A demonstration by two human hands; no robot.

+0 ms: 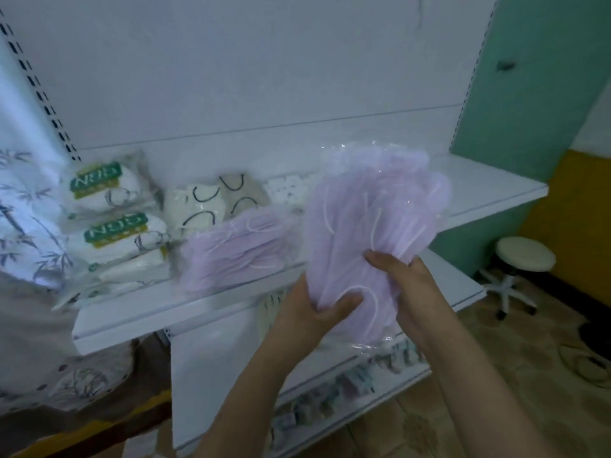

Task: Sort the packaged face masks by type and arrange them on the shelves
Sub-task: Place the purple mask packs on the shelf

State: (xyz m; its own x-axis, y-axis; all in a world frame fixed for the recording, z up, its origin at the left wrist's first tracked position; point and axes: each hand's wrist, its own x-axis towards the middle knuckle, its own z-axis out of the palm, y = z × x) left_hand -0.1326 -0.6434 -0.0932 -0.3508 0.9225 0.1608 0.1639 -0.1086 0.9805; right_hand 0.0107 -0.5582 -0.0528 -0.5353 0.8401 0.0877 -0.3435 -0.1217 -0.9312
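Both hands hold one clear pack of lilac masks [370,233] upright in front of the upper shelf [489,190]. The left hand [317,309] grips the pack's lower edge, thumb across the front. The right hand [406,279] grips its right side, fingers curled behind. A second lilac pack [238,246] lies flat on the shelf, beside green-labelled white packs [112,219] and a pack of beige masks [211,203]. A white stool [522,259] stands at right.
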